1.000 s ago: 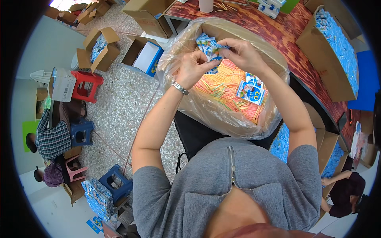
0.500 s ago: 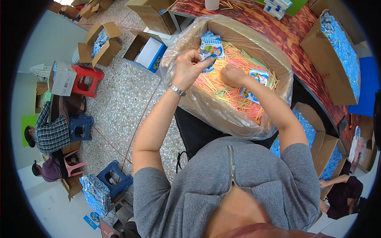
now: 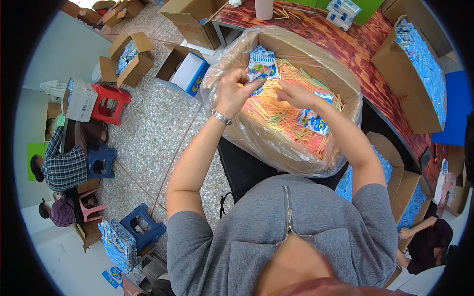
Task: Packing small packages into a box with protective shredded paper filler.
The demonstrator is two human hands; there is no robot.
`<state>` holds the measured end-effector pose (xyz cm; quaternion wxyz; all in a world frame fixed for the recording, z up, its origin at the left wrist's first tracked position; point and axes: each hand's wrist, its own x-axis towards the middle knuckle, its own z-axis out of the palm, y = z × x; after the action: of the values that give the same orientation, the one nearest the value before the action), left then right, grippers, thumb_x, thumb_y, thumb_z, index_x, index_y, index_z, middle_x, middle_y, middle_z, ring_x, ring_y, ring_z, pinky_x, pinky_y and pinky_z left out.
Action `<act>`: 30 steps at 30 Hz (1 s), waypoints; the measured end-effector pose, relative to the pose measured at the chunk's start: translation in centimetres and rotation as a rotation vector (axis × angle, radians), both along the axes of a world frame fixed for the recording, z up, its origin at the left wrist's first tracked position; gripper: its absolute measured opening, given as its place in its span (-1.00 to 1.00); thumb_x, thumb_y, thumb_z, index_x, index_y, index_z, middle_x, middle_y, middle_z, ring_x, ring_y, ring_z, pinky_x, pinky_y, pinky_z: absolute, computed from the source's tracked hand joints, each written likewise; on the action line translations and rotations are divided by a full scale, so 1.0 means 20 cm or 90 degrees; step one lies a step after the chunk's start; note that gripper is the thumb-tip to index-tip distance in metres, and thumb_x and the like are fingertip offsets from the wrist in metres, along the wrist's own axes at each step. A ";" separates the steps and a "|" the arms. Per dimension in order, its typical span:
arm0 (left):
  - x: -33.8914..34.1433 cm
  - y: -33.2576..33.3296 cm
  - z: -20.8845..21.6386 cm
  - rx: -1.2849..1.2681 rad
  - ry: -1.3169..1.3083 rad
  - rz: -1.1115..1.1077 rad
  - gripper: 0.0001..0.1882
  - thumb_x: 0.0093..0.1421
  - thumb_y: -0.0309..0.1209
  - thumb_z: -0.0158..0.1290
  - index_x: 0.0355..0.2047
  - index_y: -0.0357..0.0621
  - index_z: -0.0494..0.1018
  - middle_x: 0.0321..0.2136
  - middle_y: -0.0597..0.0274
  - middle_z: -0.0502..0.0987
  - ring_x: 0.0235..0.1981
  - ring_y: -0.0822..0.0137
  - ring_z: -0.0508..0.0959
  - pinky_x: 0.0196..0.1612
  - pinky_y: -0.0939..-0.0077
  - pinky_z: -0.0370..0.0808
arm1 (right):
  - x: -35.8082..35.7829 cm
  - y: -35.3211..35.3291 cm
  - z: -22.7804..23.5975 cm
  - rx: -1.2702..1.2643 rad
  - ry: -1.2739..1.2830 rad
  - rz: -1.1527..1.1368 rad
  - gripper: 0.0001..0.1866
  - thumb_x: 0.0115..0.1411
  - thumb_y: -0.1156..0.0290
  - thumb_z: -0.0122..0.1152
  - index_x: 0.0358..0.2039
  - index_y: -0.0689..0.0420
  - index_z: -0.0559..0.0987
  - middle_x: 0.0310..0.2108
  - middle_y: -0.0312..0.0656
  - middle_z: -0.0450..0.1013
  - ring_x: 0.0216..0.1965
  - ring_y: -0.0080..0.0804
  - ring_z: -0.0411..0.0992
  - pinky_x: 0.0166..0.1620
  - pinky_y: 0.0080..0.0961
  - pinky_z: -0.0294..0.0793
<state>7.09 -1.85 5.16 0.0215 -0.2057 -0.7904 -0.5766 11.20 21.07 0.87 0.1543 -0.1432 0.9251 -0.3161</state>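
Nearest, a blue-and-white packet (image 3: 312, 121) lies on thin coloured sticks (image 3: 281, 117) in a plastic-lined carton (image 3: 266, 148); farther in, the right hand (image 3: 295, 95), down among the sticks half a second ago, has lifted slightly, which seems to bring the handwork back toward the held packet (image 3: 261, 68); its fingers are curled in, though I cannot tell whether they pinch sticks; the left hand (image 3: 233, 91) pinches that held packet between thumb and fingers, over the carton's far-left part; beyond stands a red-patterned table (image 3: 340, 42).
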 end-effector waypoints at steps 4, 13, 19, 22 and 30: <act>0.03 0.00 0.00 -0.072 0.152 0.031 -0.66 -0.15 -0.33 0.37 -0.64 -0.20 0.40 -0.66 0.18 0.45 -0.63 0.24 0.47 -0.54 0.40 0.39 | 0.02 0.07 0.32 -0.277 -0.081 -0.017 -0.71 0.38 0.21 -0.11 -0.07 0.15 0.35 -0.48 -0.26 0.39 -0.43 -0.54 0.40 -0.30 -0.54 0.45; 0.04 0.06 0.03 -0.108 0.346 0.031 -0.70 -0.12 -0.39 0.37 -0.52 -0.21 0.44 -0.60 0.20 0.47 -0.61 0.30 0.47 -0.55 0.47 0.41 | -0.04 0.09 0.79 0.013 0.254 0.139 -0.56 0.25 0.39 0.03 0.13 0.17 0.28 -0.35 0.06 0.46 -0.34 -0.06 0.47 -0.22 -0.27 0.44; 0.04 0.06 0.05 -0.116 0.396 0.004 -0.69 -0.15 -0.38 0.36 -0.51 -0.19 0.43 -0.57 0.17 0.47 -0.51 0.19 0.48 -0.47 0.37 0.42 | -0.10 0.01 0.93 0.221 0.099 0.251 -0.39 0.20 0.41 0.08 0.24 0.18 0.13 -0.37 0.12 0.48 -0.27 0.07 0.47 -0.21 -0.15 0.43; 0.03 0.07 0.06 -0.119 0.435 -0.029 -0.69 -0.15 -0.39 0.35 -0.48 -0.17 0.43 -0.56 0.14 0.47 -0.46 0.12 0.49 -0.39 0.31 0.42 | -0.15 -0.03 0.96 0.324 0.053 0.322 -0.33 0.16 0.39 0.16 0.23 0.22 0.13 -0.39 0.11 0.49 -0.29 0.09 0.47 -0.21 -0.13 0.43; 0.04 0.09 0.03 -0.026 0.345 -0.042 -0.70 -0.08 -0.41 0.32 -0.34 -0.20 0.49 -0.52 0.14 0.49 -0.47 0.20 0.51 -0.42 0.35 0.45 | -0.12 -0.13 1.09 0.295 0.121 0.276 -0.13 0.01 0.26 0.36 0.26 0.20 0.12 -0.29 0.16 0.47 -0.33 0.01 0.49 -0.24 -0.20 0.49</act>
<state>7.91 -0.12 5.82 0.2093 -0.3788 -0.7600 -0.4849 8.72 18.38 22.68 0.1593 -0.3269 0.9306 -0.0425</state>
